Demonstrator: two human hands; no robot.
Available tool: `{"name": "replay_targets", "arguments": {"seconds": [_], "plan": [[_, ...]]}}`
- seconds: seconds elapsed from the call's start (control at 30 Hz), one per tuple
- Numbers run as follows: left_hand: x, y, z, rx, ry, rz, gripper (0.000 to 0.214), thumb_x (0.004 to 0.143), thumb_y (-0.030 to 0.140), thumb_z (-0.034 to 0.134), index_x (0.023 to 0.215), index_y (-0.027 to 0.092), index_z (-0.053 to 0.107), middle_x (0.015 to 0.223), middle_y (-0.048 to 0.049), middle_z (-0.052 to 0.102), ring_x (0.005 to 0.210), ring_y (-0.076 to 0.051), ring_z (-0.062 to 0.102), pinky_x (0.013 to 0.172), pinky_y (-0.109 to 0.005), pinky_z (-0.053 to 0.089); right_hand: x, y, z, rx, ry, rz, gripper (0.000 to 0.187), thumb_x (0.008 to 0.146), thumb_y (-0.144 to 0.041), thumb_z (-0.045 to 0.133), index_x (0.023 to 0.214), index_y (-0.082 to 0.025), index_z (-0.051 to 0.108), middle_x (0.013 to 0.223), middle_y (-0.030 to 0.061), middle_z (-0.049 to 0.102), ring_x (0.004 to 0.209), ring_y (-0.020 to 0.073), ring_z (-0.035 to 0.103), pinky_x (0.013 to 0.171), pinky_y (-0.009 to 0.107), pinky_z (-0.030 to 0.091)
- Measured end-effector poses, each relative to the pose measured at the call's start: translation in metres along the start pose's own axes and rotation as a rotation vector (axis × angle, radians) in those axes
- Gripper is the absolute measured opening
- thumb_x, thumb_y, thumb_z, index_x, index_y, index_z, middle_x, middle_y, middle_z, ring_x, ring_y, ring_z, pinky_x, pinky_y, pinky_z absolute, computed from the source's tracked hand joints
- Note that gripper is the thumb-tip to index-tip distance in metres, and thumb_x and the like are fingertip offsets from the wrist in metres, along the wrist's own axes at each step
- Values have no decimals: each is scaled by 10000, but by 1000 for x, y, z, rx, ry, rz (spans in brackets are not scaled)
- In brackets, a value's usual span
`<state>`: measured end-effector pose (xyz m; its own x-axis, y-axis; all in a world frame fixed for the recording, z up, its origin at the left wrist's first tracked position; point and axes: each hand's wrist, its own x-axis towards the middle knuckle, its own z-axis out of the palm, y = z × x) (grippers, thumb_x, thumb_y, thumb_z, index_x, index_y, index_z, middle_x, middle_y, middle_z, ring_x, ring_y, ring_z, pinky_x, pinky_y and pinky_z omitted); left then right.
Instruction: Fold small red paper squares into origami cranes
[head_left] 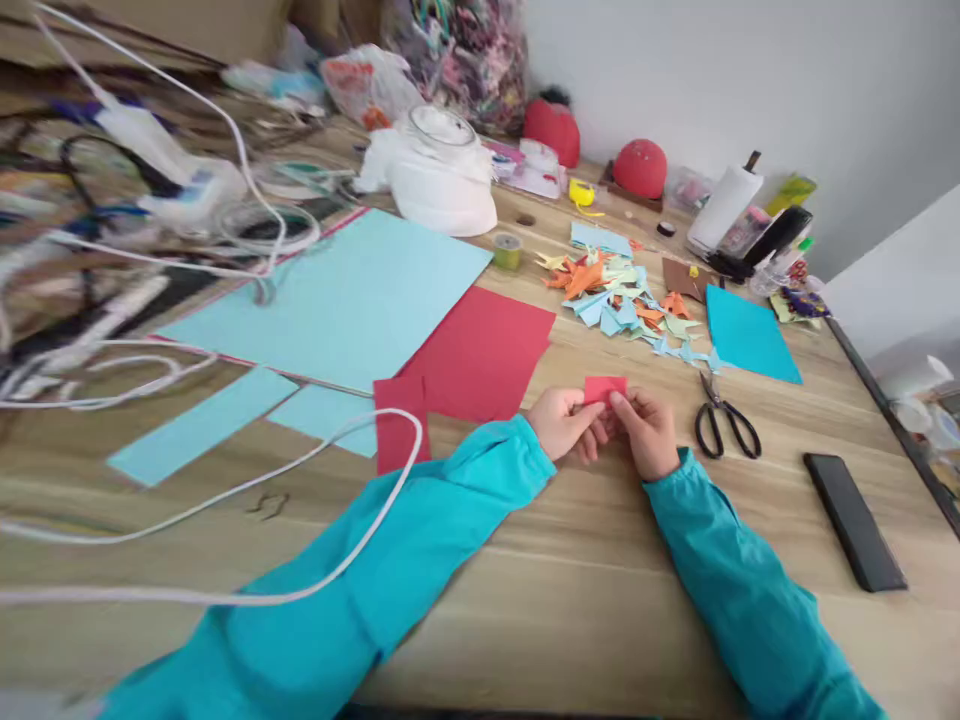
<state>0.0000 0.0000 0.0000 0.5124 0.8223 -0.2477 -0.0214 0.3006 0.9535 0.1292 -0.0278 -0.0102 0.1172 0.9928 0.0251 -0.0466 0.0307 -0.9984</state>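
A small red piece of paper (604,387) is held up between both hands above the wooden table. My left hand (564,420) pinches its left side, thumb on the near face. On the other side, my right hand (646,428) grips the right edge between thumb and fingers. Whether the paper is folded is too small to tell. Black-handled scissors (724,420) lie just right of my right hand. Beyond the hands is a pile of folded paper figures (611,295) in orange, blue and pale green. Red sheets (480,350) lie to the left.
Large light-blue sheets (337,295) and cut strips (202,425) cover the left side. A white cable (300,598) loops over my left sleeve. A black phone (855,520) lies at right, a bright blue sheet (752,333) behind it. A white cap (442,180) stands at the back.
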Motion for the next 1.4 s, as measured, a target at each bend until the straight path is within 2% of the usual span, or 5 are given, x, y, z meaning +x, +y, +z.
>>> {"name": "replay_targets", "arguments": {"seconds": [0.33,0.53,0.73,1.13,1.4], "plan": [[-2,-2,-2,-27,-11,5,187,846,151,449,675,99,505,479,-5,588,317,-105,529,310,-203,439,1,3,-4,12,-32,-13,279,755,-412,616,637,-159,620,501,-14,586,443,92,513,442,216,422],[-1,-1,-2,-59,-5,-8,168,836,182,487,691,101,510,482,-4,594,322,-110,537,315,-203,439,3,7,-6,106,31,14,375,804,-467,525,625,-150,620,550,23,623,415,100,499,408,231,408],[0,-3,-3,-22,-17,6,226,827,233,512,644,99,510,472,-7,585,321,-103,534,320,-199,439,2,5,-5,16,-42,-4,251,747,-381,635,638,-159,593,525,-13,599,432,88,507,428,213,406],[0,-6,-4,-65,-95,51,226,795,309,553,700,108,517,499,-13,593,335,-109,536,334,-208,440,3,3,-8,-1,-79,43,318,756,-430,609,595,-166,531,456,-39,521,359,70,437,341,196,314],[0,-3,-8,-196,-126,-42,345,796,419,503,692,95,557,532,-55,615,370,-143,566,360,-238,453,2,3,-7,-34,-77,-12,329,766,-439,596,590,-177,502,458,-39,516,365,76,429,367,215,326]]}}
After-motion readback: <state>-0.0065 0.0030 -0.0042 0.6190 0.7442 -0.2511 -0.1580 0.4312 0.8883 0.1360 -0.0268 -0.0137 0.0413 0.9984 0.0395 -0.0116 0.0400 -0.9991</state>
